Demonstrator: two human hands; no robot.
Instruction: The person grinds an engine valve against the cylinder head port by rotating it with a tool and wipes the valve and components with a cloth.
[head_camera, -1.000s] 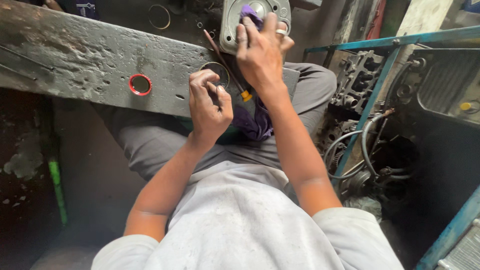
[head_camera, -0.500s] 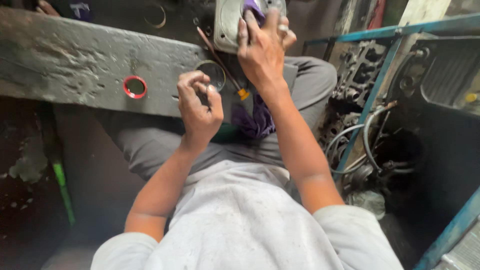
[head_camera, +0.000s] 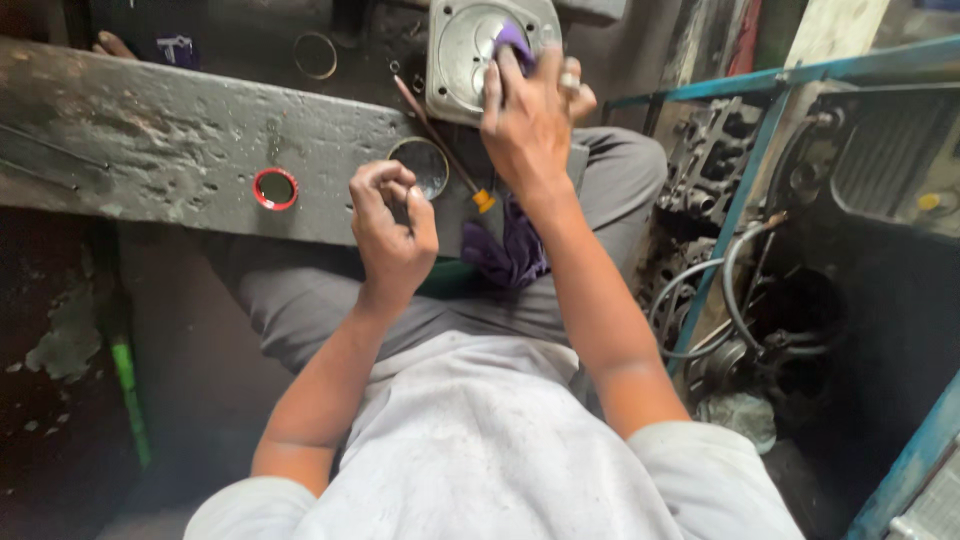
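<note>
Right hand (head_camera: 530, 120) presses a purple rag (head_camera: 512, 42) flat on the metal cover (head_camera: 455, 60) at top centre, fingers clamped on it, while the left hand (head_camera: 392, 235) curls shut over the grey surface (head_camera: 150, 140), near the screwdriver (head_camera: 440, 145).

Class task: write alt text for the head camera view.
A seated person's right hand presses a purple cloth on a square grey metal cover, while the left hand is curled beside a round ring on a worn bench.
</note>
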